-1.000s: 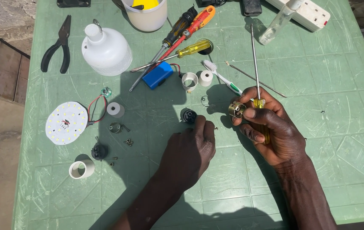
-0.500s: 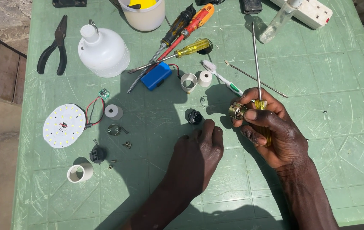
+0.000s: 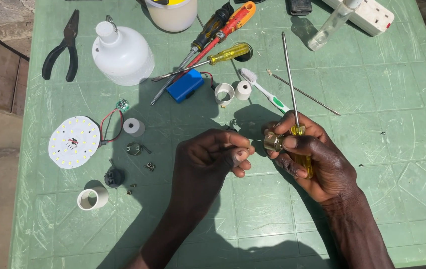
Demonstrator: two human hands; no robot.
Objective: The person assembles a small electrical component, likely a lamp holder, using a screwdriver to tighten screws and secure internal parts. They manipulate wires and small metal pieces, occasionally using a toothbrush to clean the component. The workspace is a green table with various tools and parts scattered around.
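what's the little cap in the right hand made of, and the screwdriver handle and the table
Cap: looks like brass-coloured metal, with a dull shine. Screwdriver handle in the right hand: clear yellow plastic, light passes through. Table: probably moulded green plastic, scuffed, with grid grooves.

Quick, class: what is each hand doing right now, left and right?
Left hand: fingers pinched together; whether they hold something cannot be told.
Right hand: closed on a yellow-handled screwdriver and a small brass-coloured metal cap.
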